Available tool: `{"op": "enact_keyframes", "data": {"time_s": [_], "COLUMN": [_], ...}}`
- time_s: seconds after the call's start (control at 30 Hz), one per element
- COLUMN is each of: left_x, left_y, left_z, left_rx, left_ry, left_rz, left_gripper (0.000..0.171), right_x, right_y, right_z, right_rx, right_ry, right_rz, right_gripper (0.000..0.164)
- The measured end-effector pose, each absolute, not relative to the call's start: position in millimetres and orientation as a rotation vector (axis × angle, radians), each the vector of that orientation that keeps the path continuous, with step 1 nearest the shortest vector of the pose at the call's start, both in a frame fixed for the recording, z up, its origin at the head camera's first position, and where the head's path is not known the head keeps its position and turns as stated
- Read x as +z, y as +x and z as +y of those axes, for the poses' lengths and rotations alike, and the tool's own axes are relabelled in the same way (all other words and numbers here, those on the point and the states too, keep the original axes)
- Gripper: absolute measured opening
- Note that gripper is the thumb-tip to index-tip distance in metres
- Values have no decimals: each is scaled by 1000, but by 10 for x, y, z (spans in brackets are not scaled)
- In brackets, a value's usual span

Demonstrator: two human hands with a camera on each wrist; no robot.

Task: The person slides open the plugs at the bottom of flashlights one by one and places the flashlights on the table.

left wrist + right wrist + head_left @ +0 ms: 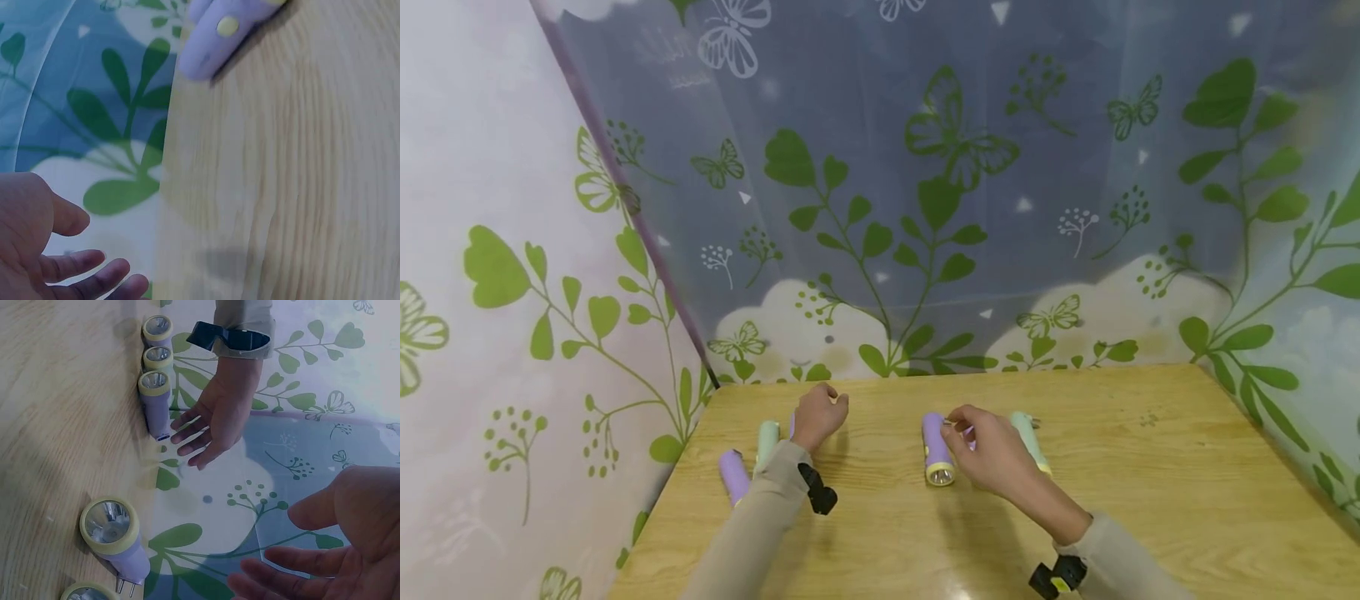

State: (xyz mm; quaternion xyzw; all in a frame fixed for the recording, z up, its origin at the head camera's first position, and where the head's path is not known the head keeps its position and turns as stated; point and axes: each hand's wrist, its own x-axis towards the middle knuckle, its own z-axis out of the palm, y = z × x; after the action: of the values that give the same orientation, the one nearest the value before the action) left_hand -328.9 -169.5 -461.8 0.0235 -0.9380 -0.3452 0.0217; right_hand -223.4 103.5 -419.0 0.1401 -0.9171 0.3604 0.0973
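Having the left purple flashlight (733,475) nearest, close by the left sleeve (745,529); could bump it by pulling back low. Holding the right hand (992,450) with thumb and fingers apart, pinching nothing, just beside the middle purple flashlight (936,442), lying on the tabletop (865,542) with lens (940,475) toward the near side and plug prongs (119,584) out. Might roll it by brushing past, or bend the prongs by snagging them. Holding the left hand (820,417) farther out, also spread and unladen, near the far purple flashlight (792,425); could knock that toward the leafy curtain (850,83) by reaching clumsily.
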Motion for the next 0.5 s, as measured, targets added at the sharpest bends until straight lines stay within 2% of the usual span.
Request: {"op": "enact_keyframes", "data": {"time_s": [0.43,0.5], "left_x": [-4592,-4611], "left_y": [-3347,-3354], "left_z": [-2111,-2153], "left_rx": [-981,-961], "left_ry": [218,236], "left_rz": [-2927,-2934], "left_gripper": [42,35], "right_x": [-4268,-4295], "right_y": [-2120,-2101], "right_z": [1040,1037], "right_rx": [1054,1052], "right_ry": [437,432], "right_rz": [-2761,-2769], "right_gripper": [25,24]}}
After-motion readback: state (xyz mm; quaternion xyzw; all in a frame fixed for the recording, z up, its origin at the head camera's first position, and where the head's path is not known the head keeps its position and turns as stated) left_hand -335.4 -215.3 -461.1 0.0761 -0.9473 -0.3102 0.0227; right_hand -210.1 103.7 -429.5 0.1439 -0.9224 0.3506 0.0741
